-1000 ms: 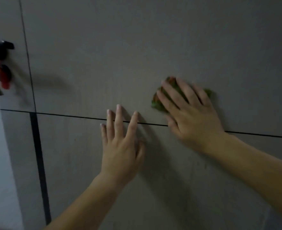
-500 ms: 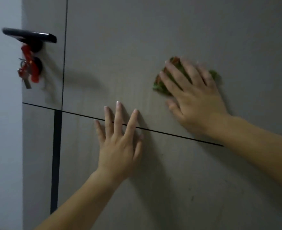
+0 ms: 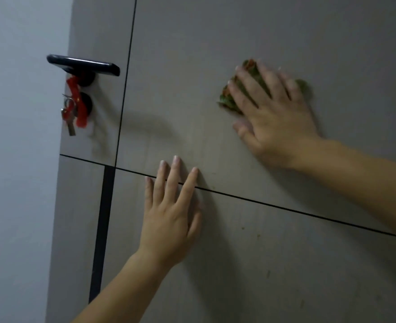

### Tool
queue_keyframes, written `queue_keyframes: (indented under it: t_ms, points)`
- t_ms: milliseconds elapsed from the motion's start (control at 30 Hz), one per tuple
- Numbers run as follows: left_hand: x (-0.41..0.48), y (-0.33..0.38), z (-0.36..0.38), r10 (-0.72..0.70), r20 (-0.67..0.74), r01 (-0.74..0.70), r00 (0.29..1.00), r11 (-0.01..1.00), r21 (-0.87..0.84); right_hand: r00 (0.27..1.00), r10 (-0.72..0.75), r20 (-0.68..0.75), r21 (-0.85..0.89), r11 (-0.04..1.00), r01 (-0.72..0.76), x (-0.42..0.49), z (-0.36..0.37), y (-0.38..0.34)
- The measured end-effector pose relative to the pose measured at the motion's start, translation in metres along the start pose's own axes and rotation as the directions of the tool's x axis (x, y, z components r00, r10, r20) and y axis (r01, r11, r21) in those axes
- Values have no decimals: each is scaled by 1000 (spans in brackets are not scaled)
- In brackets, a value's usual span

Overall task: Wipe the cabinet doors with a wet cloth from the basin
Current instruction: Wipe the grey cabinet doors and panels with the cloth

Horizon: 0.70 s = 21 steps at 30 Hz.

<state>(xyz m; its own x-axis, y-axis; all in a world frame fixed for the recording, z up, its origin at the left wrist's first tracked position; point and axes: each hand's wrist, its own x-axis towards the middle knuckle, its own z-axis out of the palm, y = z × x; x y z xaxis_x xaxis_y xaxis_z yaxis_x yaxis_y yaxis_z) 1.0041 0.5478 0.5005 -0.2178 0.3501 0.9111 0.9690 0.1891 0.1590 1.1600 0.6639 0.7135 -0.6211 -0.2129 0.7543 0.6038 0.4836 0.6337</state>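
**While One Palm Braces, the Other Presses the Cloth**

Where the lower grey cabinet door panel meets the thin black horizontal groove, the left hand lies flat against the surface. Its fingers are straight and spread and grasp nothing, and the fingertips reach over the groove onto the upper grey door panel. Higher up, toward the right edge of that upper panel, the right hand is laid flat with its fingers extended over the crumpled green and orange-red cloth. It presses the cloth against the door rather than curling round it. The cloth shows past the fingertips and at the little-finger side, and this hand is slightly blurred.

Toward the door's left edge, beyond a thin vertical groove, a black lever handle juts out. A red ribbon hangs below it with small metal keys beside it. A broad black vertical strip runs down below. Past the left edge stands a plain pale wall.
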Motion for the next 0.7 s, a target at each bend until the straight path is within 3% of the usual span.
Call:
queue_keyframes:
  t_ms: [67,133,200,300,367,433,567,633,700]
  points:
    - [0,-1,-2,-22,-32,20,999,998,-53,988,-151,6,2,988,151,-25,8,-26]
    - [0,-6,-3,-53,-59,48,997,995,-87,928,-368,59,15,930,368,-58,13,-45]
    - [0,-16,-5,-111,-67,105,992,991,-80,878,-468,100,25,883,468,-60,13,-47]
    - [3,-34,-11,-227,-33,224,973,972,-76,938,-345,28,-7,939,345,-7,14,-48]
    - [1,-43,-13,-232,-18,231,973,971,-65,978,-205,36,8,979,205,31,11,-59]
    - [-2,-48,-14,-241,-35,237,970,969,-74,984,-163,69,16,987,162,41,12,-79]
    - [-10,-64,-14,-287,-49,285,957,957,-45,880,-460,117,6,887,463,-5,22,-95]
    - [-13,-74,-16,-321,-38,318,946,946,-70,849,-515,123,27,857,515,-6,21,-91]
    - [-14,-82,-18,-332,-35,326,943,939,-110,862,-492,119,31,870,492,20,21,-96]
